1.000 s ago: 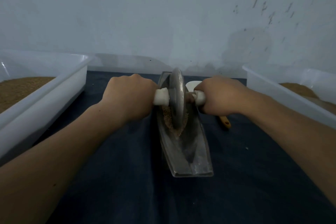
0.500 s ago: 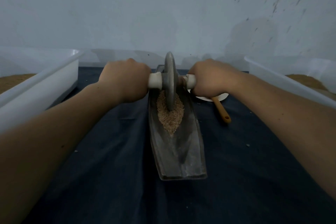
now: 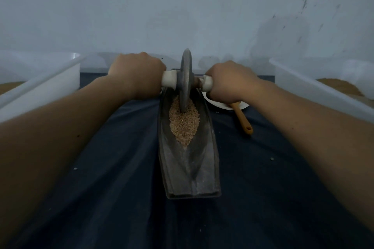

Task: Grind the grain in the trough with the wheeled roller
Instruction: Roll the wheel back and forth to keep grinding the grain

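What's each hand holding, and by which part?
Both grip the wheeled roller by its white axle handles: left hand on the left end, right hand on the right.

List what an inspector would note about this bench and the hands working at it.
Surface: dark cloth, a few stray specks.
Job's things: metal trough holds grain in its far half; wheeled roller stands in it.
Clutter: white plate and orange spoon right of the trough.
Hands: left hand and right hand each grip a white roller handle.
Cables: nothing seen.
Surroundings: white tubs either side; scuffed wall.
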Motion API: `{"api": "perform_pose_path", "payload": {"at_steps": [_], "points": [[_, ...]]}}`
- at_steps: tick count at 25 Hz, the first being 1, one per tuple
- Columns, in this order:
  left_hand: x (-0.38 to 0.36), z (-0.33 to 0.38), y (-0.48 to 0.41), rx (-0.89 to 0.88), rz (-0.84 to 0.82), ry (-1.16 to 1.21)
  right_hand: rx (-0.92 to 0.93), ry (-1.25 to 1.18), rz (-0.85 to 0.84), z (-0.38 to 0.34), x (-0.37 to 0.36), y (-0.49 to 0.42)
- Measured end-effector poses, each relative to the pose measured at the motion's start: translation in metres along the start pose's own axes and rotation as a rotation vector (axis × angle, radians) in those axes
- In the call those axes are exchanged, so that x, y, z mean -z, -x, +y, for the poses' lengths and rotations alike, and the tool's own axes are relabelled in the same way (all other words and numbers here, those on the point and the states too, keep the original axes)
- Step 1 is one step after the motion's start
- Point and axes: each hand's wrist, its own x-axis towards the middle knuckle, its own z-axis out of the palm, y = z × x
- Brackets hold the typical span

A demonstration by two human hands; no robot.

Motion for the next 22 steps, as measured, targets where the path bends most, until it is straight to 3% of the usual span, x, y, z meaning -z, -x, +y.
{"api": "perform_pose_path", "payload": {"at_steps": [5, 11, 16, 22], "points": [[0.003, 0.006, 0.03, 0.011, -0.001, 0.031, 0.049, 0.083, 0.018, -0.009, 0.004, 0.024], [0.037, 0.018, 0.089, 0.033, -0.126, 0.084, 0.078, 0.075, 0.035, -0.022, 0.021, 0.082], [0.069, 0.01, 0.119, -0.041, -0.315, 0.21, 0.174, 0.117, -0.091, -0.028, 0.051, 0.12], [0.051, 0.012, 0.092, 0.002, -0.29, 0.223, 0.152, 0.198, -0.236, -0.032, 0.052, 0.079]]}}
